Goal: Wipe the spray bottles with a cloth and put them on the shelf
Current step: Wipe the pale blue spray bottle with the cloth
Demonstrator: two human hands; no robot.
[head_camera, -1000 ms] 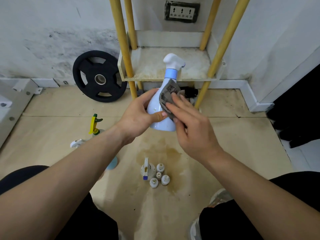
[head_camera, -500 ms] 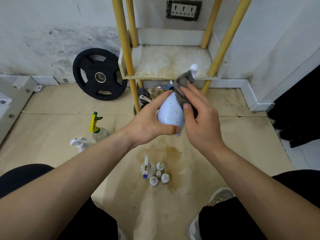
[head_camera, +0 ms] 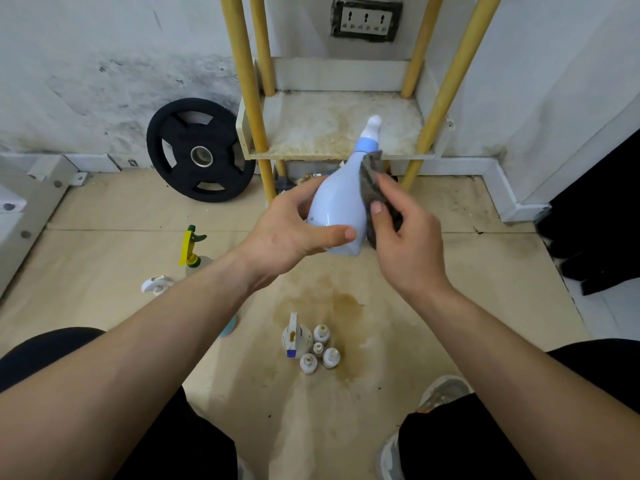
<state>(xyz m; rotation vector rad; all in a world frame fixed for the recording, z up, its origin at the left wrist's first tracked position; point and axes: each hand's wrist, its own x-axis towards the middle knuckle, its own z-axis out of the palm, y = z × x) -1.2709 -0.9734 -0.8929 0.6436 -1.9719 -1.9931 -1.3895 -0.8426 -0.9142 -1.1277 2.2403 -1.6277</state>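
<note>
The pale blue spray bottle (head_camera: 337, 209) is up in the air in front of the person, tilted so its white nozzle and blue collar point up and away, across the front edge of the shelf (head_camera: 332, 133). The left hand (head_camera: 294, 233) grips the fat lower body, thumb laid across the front near the base and fingers curled round the far side. The right hand (head_camera: 405, 237) holds a grey cloth (head_camera: 372, 188) pinched between thumb and fingers and presses it flat against the bottle's right flank, from under the collar down towards the base. The shelf board behind is stained and held between yellow posts (head_camera: 242, 81), tucked into the corner of the room. Down on the floor (head_camera: 450, 271), left of the left forearm, a yellow-and-green spray bottle (head_camera: 190, 251) stands upright, with a white spray head (head_camera: 156, 284) just beside it, its body hidden by the arm. Between the person's knees stands a white trigger bottle (head_camera: 294, 337) touching a cluster of small white bottles (head_camera: 320, 355), near a brownish stain (head_camera: 346, 303). A black weight plate (head_camera: 201, 150) leans against the wall left of the shelf, and a wall socket (head_camera: 366, 19) sits high behind it.
</note>
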